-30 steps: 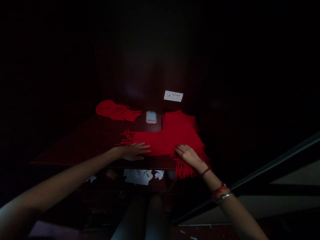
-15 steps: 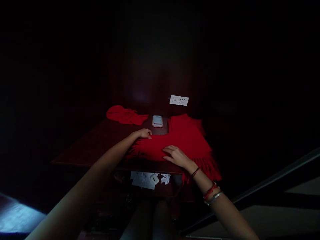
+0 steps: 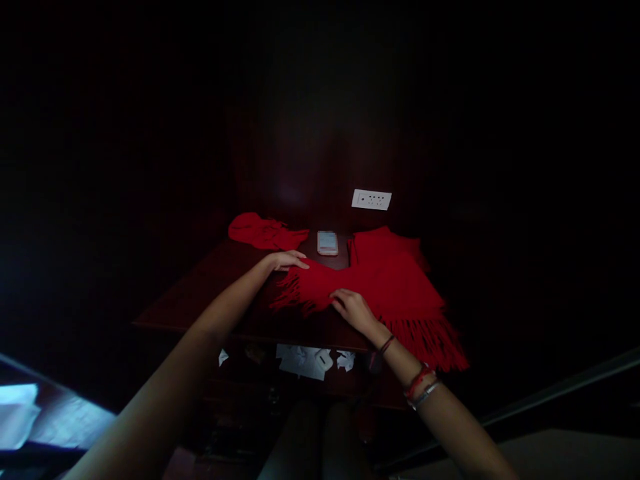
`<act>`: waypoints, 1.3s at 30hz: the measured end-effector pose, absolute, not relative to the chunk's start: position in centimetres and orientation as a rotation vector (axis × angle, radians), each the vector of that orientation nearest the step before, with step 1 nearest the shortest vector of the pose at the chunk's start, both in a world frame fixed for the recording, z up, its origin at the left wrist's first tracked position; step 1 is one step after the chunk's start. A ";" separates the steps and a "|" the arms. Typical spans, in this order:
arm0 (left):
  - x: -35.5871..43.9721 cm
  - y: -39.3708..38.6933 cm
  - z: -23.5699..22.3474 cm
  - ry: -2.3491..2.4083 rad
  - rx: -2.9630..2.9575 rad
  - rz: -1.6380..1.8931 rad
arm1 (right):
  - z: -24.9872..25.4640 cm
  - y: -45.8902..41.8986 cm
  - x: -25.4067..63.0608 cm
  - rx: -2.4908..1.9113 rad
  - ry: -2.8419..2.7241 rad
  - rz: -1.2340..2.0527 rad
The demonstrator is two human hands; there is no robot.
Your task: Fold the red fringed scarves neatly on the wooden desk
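A red fringed scarf (image 3: 395, 283) lies partly folded on the dark table (image 3: 200, 287), its right-hand fringe hanging over the front edge. My left hand (image 3: 289, 260) pinches the scarf's far left corner, with the thumb on top and the other fingers partly hidden. At the near edge of the scarf's left part, my right hand (image 3: 353, 308) has its fingers bent and closed on the cloth. Loose fringe strands hang between the two hands. Bracelets circle my right wrist.
A bunched red cloth (image 3: 265, 232) lies at the back left, beside a phone (image 3: 327, 243). A white socket plate (image 3: 371, 199) is on the wall behind. Under the tabletop, a shelf holds papers (image 3: 295, 360) and a small white case (image 3: 323, 360).
My left hand has moved from lying flat on the scarf to gripping its far left corner. My right hand has shifted left along the near edge. The view has turned left.
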State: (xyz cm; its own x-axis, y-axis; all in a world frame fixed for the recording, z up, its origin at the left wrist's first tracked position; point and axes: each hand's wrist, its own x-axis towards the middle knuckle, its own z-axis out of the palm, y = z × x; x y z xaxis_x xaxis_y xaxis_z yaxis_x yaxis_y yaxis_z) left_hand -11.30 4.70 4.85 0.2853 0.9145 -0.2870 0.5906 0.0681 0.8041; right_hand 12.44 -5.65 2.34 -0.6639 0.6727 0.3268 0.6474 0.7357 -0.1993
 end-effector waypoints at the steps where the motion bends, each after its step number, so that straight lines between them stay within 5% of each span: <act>1: -11.3 4.6 4.8 1.397 1.613 0.415 | 2.5 -5.5 12.7 -0.968 -2.561 0.182; 5: -11.4 4.1 4.6 1.297 1.543 0.281 | 2.7 -4.8 13.4 -0.841 -2.652 0.369; 11: -10.4 2.9 3.9 1.155 1.459 0.520 | 2.0 -4.1 13.2 -0.933 -2.781 0.132; 29: -9.6 3.1 4.3 1.598 1.822 0.637 | 3.4 -3.9 14.7 -1.111 -2.244 0.114; 35: -7.7 -3.4 3.5 1.898 2.253 0.921 | 2.9 -3.6 14.2 -1.074 -2.288 0.204; 39: -4.9 -8.3 1.2 1.940 2.470 0.627 | 2.5 -3.6 13.5 -1.066 -2.320 0.337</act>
State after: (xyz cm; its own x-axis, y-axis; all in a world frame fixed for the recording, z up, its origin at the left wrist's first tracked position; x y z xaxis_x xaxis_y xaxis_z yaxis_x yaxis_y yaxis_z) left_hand -4.89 -8.34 1.24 0.1905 0.9214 0.3387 0.9454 -0.2651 0.1896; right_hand 13.51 -3.61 2.49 -0.5278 0.7578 0.3837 0.6176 0.6525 -0.4392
